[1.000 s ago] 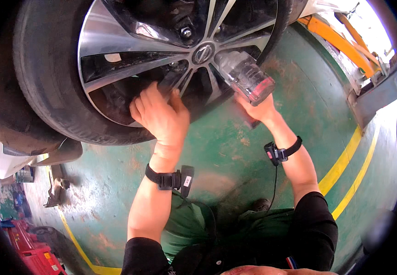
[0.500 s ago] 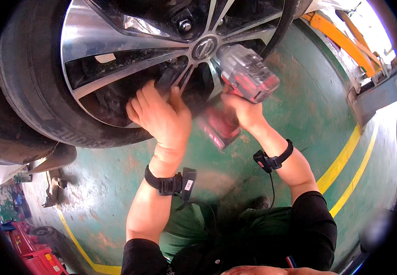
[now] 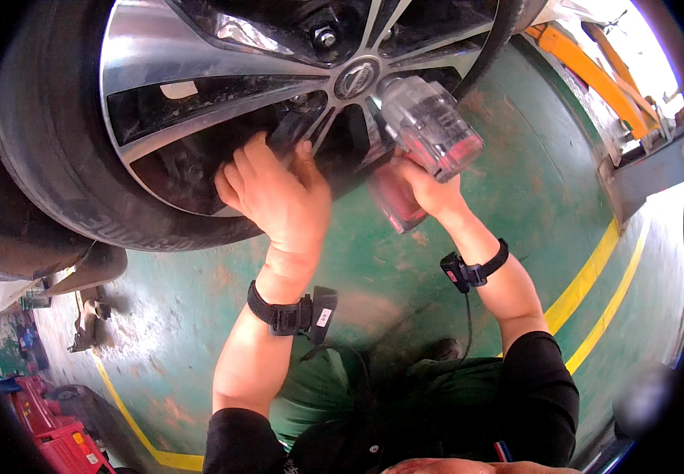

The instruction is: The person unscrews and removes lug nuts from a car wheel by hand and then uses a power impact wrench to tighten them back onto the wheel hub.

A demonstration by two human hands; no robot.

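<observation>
My right hand (image 3: 434, 189) is wrapped around the handle of a cordless impact wrench (image 3: 429, 122) with a clear cover over its body and a red battery (image 3: 397, 207) below. The wrench's front end is at the wheel, just right of the round centre cap (image 3: 356, 79); its tip is hidden. My left hand (image 3: 278, 189) is at the lower spokes of the alloy wheel (image 3: 168, 51), fingers curled and thumb raised. A dark piece lies by its fingertips; whether it is held or part of the wheel is unclear. A lug nut (image 3: 325, 37) shows above the cap.
The black tyre (image 3: 49, 158) fills the upper left. An orange lift arm (image 3: 587, 75) and grey post base (image 3: 650, 178) stand at right. Yellow lines (image 3: 587, 284) mark the green floor (image 3: 365, 276). Red equipment (image 3: 57, 430) sits at lower left.
The wrench's battery end has swung up and to the right, along with a slight shift of my right hand. My left hand stays at nearly the same spokes.
</observation>
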